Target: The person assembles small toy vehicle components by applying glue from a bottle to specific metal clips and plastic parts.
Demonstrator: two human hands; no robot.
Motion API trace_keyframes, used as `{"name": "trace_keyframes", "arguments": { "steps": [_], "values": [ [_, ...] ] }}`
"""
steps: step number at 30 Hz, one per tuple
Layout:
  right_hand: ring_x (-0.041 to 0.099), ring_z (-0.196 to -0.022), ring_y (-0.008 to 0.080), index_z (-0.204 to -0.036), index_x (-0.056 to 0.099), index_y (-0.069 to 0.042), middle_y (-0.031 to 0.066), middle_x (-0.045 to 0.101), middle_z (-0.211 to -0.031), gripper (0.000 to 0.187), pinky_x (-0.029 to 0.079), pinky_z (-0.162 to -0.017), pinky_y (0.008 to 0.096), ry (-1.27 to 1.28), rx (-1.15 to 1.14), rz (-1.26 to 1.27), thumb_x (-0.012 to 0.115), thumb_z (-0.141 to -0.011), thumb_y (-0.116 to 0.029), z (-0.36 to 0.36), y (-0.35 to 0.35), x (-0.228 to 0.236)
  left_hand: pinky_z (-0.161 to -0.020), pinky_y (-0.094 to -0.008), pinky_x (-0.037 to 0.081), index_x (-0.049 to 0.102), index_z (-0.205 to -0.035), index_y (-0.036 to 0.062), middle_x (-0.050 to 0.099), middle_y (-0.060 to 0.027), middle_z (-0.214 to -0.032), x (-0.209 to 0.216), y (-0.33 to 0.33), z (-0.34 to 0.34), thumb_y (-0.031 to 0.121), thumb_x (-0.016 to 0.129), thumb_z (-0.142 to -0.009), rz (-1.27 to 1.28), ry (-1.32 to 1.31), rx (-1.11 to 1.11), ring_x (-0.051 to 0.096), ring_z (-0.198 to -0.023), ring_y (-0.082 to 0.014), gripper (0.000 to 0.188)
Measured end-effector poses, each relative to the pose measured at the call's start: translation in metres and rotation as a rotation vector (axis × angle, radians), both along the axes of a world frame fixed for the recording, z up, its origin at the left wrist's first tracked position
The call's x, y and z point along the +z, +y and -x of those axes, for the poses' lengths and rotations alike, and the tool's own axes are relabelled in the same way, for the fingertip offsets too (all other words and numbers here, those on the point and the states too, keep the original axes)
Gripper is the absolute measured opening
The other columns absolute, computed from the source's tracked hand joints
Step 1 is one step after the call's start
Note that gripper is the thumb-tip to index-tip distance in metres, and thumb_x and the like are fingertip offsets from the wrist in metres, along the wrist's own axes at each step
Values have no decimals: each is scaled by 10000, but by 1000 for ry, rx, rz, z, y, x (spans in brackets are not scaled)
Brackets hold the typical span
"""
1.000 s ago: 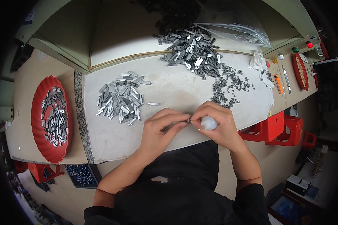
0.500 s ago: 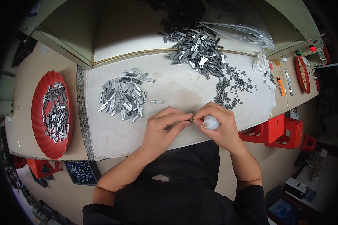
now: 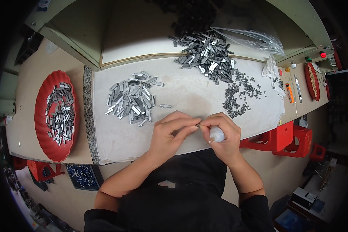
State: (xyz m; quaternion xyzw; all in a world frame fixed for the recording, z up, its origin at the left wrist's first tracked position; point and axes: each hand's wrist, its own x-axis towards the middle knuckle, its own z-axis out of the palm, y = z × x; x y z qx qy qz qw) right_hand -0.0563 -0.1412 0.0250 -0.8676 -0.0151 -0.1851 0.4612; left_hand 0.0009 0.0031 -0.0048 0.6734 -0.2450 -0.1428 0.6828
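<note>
My left hand (image 3: 170, 133) and my right hand (image 3: 222, 133) meet at the near edge of the white work mat (image 3: 189, 92). Between the fingertips of both hands sits a small metal piece (image 3: 199, 125). A small white bottle (image 3: 216, 134) is tucked in my right palm. A heap of flat grey metal pieces (image 3: 131, 98) lies just beyond my left hand, with one loose piece (image 3: 165, 106) beside it. Small dark parts (image 3: 239, 92) are scattered beyond my right hand.
A larger pile of grey metal pieces (image 3: 207, 54) lies at the back by a clear plastic bag (image 3: 255, 38). A red tray (image 3: 56, 114) with more pieces sits at the left. A second red dish (image 3: 312, 81), hand tools (image 3: 294, 91) and red stools (image 3: 290, 137) are at the right.
The view has shifted slightly. Both hands stay together at the mat's near edge on the small piece; nothing else has moved.
</note>
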Motion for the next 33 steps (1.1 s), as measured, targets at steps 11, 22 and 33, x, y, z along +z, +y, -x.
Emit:
{"name": "trace_keyframes", "arguments": {
  "steps": [11,22,33],
  "values": [
    [557,-654,135,-745,558,-17,50,573,-721,183,431,-609,230,92,-33,-352,618,-610,90,2,7,1,-586,-235,467,648,-924,41,596,-78,-825,7,0,0,-82,600,-694,6,-208,67,582,-703,-157,266],
    [562,-697,107,-779,567,-8,40,586,-752,139,440,-628,225,99,-159,-440,631,-677,60,5,18,5,-642,-239,471,632,-922,9,627,-102,-843,7,2,-1,-59,570,-739,27,-128,70,604,-731,-167,206],
    [532,-724,73,-818,588,3,29,593,-774,58,423,-663,208,211,-150,-838,612,-768,-13,5,21,-5,-711,-251,468,632,-880,0,634,-106,-893,7,3,-2,-20,593,-750,78,-71,42,608,-823,-178,136]
  ]
}}
